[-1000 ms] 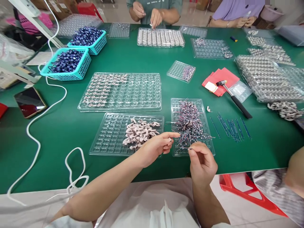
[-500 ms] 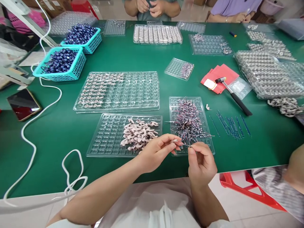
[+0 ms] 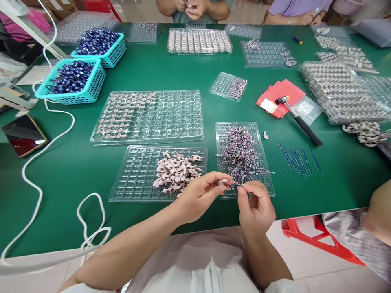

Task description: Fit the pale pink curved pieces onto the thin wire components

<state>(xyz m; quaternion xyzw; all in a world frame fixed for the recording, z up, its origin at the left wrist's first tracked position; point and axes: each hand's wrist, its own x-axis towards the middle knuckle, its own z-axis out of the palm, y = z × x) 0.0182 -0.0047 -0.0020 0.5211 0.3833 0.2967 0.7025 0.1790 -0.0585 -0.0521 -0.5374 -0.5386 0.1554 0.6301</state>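
My left hand [image 3: 200,194] is closed on a pale earbud-like shell [image 3: 225,181], pinched by thumb and fingers. Close beside it, my right hand [image 3: 257,205] pinches a thin dark piece [image 3: 236,184] whose kind I cannot make out; it reaches toward the shell. Both hands are above the near edge of a clear tray [image 3: 261,142] heaped with tiny wired parts [image 3: 240,152]. Left of that, another clear tray [image 3: 131,175] bears a pile of similar pale shells [image 3: 179,171]. One loose pale shell [image 3: 265,135] lies right of the wired parts.
Farther back is a large clear tray [image 3: 171,118], partly filled with pale shells. Two turquoise baskets [image 3: 97,81] hold shiny blue pieces. At right are a hammer [image 3: 307,130], red sheets [image 3: 282,97] and thin blue strips [image 3: 297,160]. A white cable [image 3: 38,195] winds along the left. Co-workers sit around.
My right hand has come slightly closer to my left, bringing the thin dark piece nearer the shell. The whole view has shifted a little.
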